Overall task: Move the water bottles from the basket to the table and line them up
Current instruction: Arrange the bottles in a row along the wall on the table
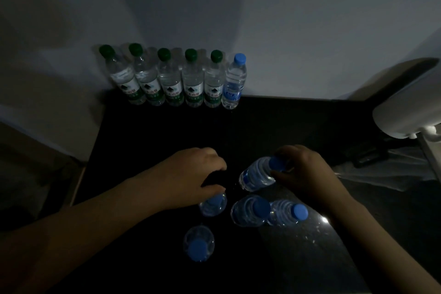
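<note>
Bottle (259, 175) gripped at cap by right hand (305, 174) tilts base near-left; row (192, 83) lies far-left; left hand (191, 174) grip unclear.

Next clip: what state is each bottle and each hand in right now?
green-capped bottles: five, capped, upright, in a row at the wall.
far blue-capped bottle: capped, upright, at the row's right end.
tilted bottle: capped, leaning.
right hand: grips the tilted bottle near its cap.
left bottle: upright, cap hidden.
left hand: curled round the left bottle's top.
three near bottles: capped, upright, untouched.
</note>
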Available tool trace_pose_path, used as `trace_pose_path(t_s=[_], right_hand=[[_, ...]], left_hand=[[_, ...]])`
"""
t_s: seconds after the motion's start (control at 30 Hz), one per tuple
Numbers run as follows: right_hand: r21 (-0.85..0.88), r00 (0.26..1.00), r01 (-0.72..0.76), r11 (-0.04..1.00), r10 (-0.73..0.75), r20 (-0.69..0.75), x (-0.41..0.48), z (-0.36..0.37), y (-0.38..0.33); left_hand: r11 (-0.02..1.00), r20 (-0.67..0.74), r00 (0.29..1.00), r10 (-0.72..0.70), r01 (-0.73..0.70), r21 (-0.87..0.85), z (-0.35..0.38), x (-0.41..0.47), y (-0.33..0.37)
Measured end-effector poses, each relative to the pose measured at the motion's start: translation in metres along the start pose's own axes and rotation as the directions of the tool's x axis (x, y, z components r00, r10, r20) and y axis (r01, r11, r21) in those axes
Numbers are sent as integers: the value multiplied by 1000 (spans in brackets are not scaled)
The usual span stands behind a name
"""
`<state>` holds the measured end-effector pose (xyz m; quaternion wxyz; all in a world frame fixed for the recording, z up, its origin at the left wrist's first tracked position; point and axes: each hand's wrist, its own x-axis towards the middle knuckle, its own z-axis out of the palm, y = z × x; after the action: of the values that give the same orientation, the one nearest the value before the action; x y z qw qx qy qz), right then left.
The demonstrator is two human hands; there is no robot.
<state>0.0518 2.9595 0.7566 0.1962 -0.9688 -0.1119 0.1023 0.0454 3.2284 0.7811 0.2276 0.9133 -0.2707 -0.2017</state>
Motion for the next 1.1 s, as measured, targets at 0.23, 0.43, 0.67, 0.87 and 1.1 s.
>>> trace_pose_path(t_s=[0.23, 0.43, 0.67, 0.87, 1.1], right_hand=[[13, 1000, -5, 1000, 5, -17, 3, 7, 1], [26, 999, 19, 999, -18, -38, 11, 6, 6], [23, 998, 13, 1000, -11, -65, 26, -15, 15], [-58, 996, -8, 998, 3, -91, 48, -48, 22], [-49, 984, -125, 991, 117, -135, 94, -71, 23]], left_hand=[[1000, 89, 996, 4, -5, 6, 16, -8, 8], [998, 116, 993, -3, -4, 63, 21, 3, 7], [998, 68, 998, -11, 7, 60, 13, 16, 5], [999, 19, 999, -38, 37, 38, -18, 30, 3], [997, -24, 999, -46, 47, 55, -51, 57, -1]])
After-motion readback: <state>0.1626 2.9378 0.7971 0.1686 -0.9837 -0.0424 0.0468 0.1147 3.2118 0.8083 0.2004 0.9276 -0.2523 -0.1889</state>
